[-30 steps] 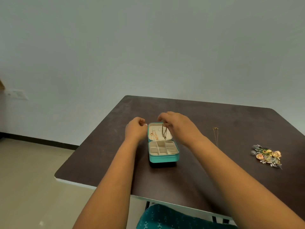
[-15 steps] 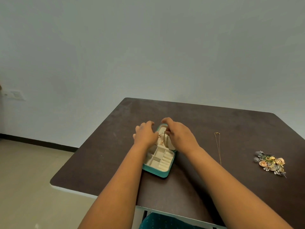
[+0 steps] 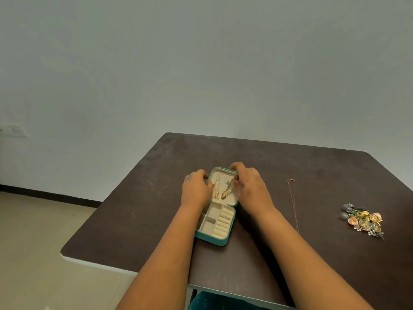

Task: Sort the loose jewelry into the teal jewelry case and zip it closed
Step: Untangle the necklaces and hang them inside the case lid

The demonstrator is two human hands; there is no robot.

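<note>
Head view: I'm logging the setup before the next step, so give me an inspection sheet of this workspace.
Surface: dark brown table, white front edge.
Job's things: teal jewelry case open flat; gold chains in the lid half; thin necklace and brooch pile loose on the right.
Clutter: nothing seen.
Grips: left hand and right hand at the lid's sides; right fingers at a chain.
Cables: nothing seen.
Surroundings: pale wall, wall socket, tiled floor, teal seat.

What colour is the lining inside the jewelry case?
Cream lining, inside the teal jewelry case, seen in the head view.
</note>
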